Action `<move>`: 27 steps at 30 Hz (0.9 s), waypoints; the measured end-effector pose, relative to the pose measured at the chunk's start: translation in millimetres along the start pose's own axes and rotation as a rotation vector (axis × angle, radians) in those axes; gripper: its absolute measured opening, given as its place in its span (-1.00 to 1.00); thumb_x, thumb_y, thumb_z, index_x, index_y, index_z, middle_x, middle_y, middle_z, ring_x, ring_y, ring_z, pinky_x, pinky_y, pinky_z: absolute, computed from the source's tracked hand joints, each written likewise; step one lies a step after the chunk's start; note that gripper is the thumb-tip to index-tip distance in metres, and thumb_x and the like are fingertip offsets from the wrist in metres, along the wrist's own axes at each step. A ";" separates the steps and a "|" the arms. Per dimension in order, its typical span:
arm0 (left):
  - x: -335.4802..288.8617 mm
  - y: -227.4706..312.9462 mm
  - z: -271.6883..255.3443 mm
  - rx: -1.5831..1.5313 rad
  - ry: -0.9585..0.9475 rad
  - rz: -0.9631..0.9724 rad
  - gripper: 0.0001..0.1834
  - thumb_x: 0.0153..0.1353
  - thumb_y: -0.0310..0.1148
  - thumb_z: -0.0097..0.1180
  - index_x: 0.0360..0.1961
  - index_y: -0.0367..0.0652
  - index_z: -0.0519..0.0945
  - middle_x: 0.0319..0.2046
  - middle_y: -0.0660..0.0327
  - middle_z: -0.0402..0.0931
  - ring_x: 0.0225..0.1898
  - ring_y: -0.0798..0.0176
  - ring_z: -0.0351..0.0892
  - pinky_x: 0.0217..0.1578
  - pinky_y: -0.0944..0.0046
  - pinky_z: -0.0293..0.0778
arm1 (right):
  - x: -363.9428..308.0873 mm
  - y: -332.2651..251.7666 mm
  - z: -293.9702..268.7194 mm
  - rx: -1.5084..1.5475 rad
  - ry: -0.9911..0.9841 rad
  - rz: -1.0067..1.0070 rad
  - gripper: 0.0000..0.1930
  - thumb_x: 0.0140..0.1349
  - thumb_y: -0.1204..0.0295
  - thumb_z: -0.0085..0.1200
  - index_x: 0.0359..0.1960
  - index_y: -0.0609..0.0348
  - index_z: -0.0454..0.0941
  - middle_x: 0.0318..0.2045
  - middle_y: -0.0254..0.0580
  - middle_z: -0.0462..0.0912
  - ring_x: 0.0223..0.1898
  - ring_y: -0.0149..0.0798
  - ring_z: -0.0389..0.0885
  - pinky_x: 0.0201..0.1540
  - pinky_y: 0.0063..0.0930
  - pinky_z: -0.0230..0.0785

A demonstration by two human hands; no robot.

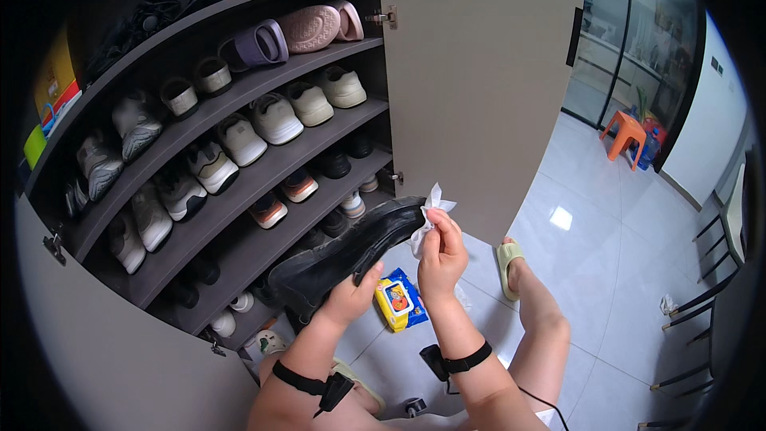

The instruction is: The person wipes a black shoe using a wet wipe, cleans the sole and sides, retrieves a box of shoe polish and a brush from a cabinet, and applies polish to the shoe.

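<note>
A black leather shoe (335, 251) is held up in front of the open shoe cabinet. My left hand (353, 294) grips it from below near one end, the fingers mostly hidden behind it. With its fingers pinched, my right hand (441, 251) holds a white wet wipe (435, 203) against the shoe's other end, at the right. On the floor beneath lies a yellow and blue pack of wet wipes (399, 300) with a white lid, between my two forearms.
Shelves (319, 120) of the cabinet carry rows of shoes and slippers. Its right door (479, 88) stands open beside the shoe, its left door (120, 335) at lower left. An orange stool (624, 137) and dark chairs (710, 303) stand farther right. A crumpled tissue (668, 303) lies nearby.
</note>
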State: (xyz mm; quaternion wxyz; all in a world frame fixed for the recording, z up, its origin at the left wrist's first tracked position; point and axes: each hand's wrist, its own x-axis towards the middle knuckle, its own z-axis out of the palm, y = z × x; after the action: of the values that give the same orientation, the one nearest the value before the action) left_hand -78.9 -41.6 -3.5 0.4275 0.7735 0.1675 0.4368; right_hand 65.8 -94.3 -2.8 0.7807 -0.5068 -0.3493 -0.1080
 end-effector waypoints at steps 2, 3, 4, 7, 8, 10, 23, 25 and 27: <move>0.3 -1.9 0.3 -0.061 -0.070 -0.077 -0.62 0.24 -0.34 0.04 -0.03 -0.44 0.46 -0.06 0.01 0.51 -0.01 0.17 0.48 0.06 0.29 0.31 | -3.1 6.0 -0.4 0.025 0.024 0.072 -0.80 0.16 0.65 -0.05 -0.22 0.28 0.58 -0.16 -0.12 0.61 -0.10 -0.25 0.56 -0.01 -0.49 0.37; -1.6 -2.1 0.9 -0.059 -0.073 -0.082 -0.62 0.24 -0.34 0.04 -0.03 -0.44 0.46 -0.06 0.01 0.51 -0.01 0.17 0.48 0.06 0.29 0.31 | -4.1 9.0 -1.8 0.079 0.040 0.121 -0.80 0.15 0.65 -0.05 -0.22 0.27 0.58 -0.17 -0.12 0.61 -0.11 -0.27 0.56 -0.02 -0.50 0.37; -2.3 -1.3 1.6 -0.085 -0.063 -0.101 -0.62 0.25 -0.32 0.03 -0.03 -0.44 0.47 -0.06 0.03 0.52 -0.01 0.19 0.47 0.06 0.29 0.32 | -3.3 10.4 -1.6 0.135 0.054 0.164 -0.80 0.15 0.64 -0.04 -0.22 0.27 0.58 -0.17 -0.13 0.61 -0.12 -0.28 0.57 -0.04 -0.51 0.38; -4.4 8.8 5.7 -0.207 -0.033 -0.190 -0.62 0.26 -0.31 0.02 -0.05 -0.44 0.48 -0.08 0.08 0.52 -0.04 0.25 0.48 0.03 0.31 0.33 | -6.7 10.2 -2.1 0.170 0.088 0.185 -0.81 0.17 0.64 -0.04 -0.21 0.31 0.58 -0.17 -0.15 0.60 -0.14 -0.33 0.56 -0.06 -0.52 0.38; -5.2 12.4 7.4 -0.303 -0.013 -0.261 -0.63 0.26 -0.30 0.02 -0.07 -0.44 0.50 -0.10 0.11 0.53 -0.06 0.28 0.48 0.00 0.33 0.35 | -7.3 9.9 -2.8 0.199 0.109 0.223 -0.81 0.17 0.64 -0.04 -0.21 0.33 0.57 -0.17 -0.15 0.60 -0.15 -0.36 0.56 -0.07 -0.54 0.39; -4.2 14.8 8.9 -0.346 0.001 -0.328 -0.65 0.26 -0.33 0.00 -0.08 -0.44 0.51 -0.11 0.12 0.54 -0.06 0.29 0.49 0.01 0.33 0.34 | -8.1 11.1 -4.0 0.219 0.114 0.264 -0.80 0.20 0.64 -0.04 -0.16 0.36 0.55 -0.18 -0.17 0.61 -0.18 -0.40 0.56 -0.10 -0.57 0.39; 13.0 4.1 17.7 -0.695 0.108 -0.272 -0.63 0.19 -0.52 -0.05 0.04 -0.38 0.45 0.01 0.12 0.47 0.05 0.25 0.44 0.09 0.30 0.32 | -16.8 -6.1 21.8 0.237 0.163 0.415 -0.74 0.26 0.56 -0.01 -0.03 0.38 0.51 -0.17 -0.17 0.61 -0.19 -0.46 0.54 -0.11 -0.63 0.38; 12.2 9.9 17.5 -0.487 0.070 -0.306 -0.68 0.19 -0.50 -0.02 -0.03 -0.39 0.50 -0.07 0.16 0.53 -0.02 0.28 0.48 0.05 0.33 0.34 | -9.0 -3.4 18.5 0.255 0.170 0.413 -0.73 0.26 0.55 0.01 -0.02 0.37 0.51 -0.11 -0.15 0.60 -0.15 -0.44 0.54 -0.06 -0.60 0.37; 12.9 14.7 15.5 -0.444 0.060 -0.291 -0.70 0.20 -0.48 -0.01 -0.07 -0.40 0.52 -0.10 0.17 0.54 -0.04 0.29 0.49 0.02 0.34 0.35 | 0.5 1.9 17.2 0.248 0.177 0.292 -0.74 0.26 0.55 0.02 -0.03 0.36 0.52 -0.11 -0.14 0.59 -0.14 -0.41 0.54 -0.05 -0.58 0.37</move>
State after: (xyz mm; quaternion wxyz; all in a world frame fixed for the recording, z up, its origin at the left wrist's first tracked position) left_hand -60.6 -49.9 11.3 0.6398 0.6153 0.1898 0.4197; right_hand 59.7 -78.4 0.4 0.8722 -0.4403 -0.2128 0.0059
